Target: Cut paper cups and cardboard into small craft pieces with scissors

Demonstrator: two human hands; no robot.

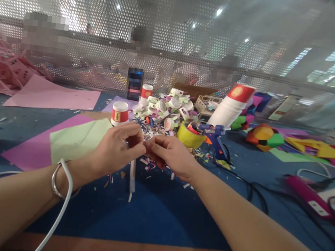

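Over the near middle of the bench [142, 217], the left hand [121, 146] and the right hand [176, 153] come together with their tips all but meeting. The fingers of both are curled in, thumbs close to the forefingers as if pinching; whether they are closed on some small piece I cannot tell, since anything between them is too small or hidden. Just below the tips lies a pale narrow strip [133, 176], pointing towards the person, with scraps around it. Beyond the hands sits a heap of small paper rings [170, 108], with a red-and-white cup [120, 114] upright to its left and a yellow bowl [189, 137] to its right. A blue glue gun [217, 138] rests beside the bowl, held by neither hand, and pale green paper [75, 139] lies over a purple sheet [32, 144] by the left wrist. The step in hand looks like fine fingertip work, done in the air above the bench. By my reading, the next move calls for a light, steady touch, both hands level and clear of the loose scraps.
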